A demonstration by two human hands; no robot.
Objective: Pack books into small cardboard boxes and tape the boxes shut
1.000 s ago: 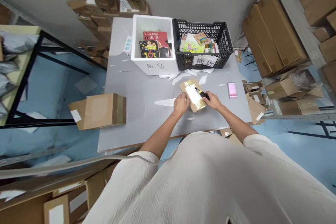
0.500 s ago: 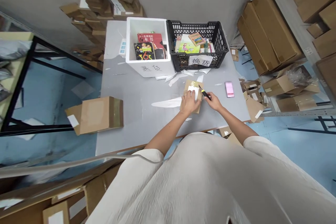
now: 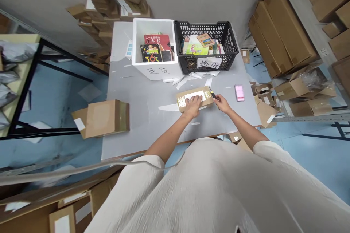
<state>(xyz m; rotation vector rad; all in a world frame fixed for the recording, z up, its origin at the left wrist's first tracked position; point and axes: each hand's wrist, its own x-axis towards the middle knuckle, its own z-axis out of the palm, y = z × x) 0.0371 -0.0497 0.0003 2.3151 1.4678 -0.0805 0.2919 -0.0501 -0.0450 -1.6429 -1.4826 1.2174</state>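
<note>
A small cardboard box [image 3: 182, 103] lies crosswise on the grey table [image 3: 142, 109], with a white label on top and shiny tape near both ends. My left hand [image 3: 193, 106] rests on the box with its fingers spread over the label. In my right hand [image 3: 223, 105] is a black and yellow utility knife [image 3: 212, 94], gripped at the handle. Its tip is at the box's right end; whether the blade touches the tape cannot be made out.
Behind the box stand a white foam bin [image 3: 155, 69] and a black plastic crate [image 3: 232, 56], both holding books. A phone [image 3: 239, 93] lies to the right. An open cardboard box [image 3: 101, 118] sits at the left edge. Paper scraps [image 3: 168, 107] lie about.
The box has turned from lengthwise to crosswise, its taped end now towards the left. My left hand has moved slightly left with it. The knife is now at the box's right end.
</note>
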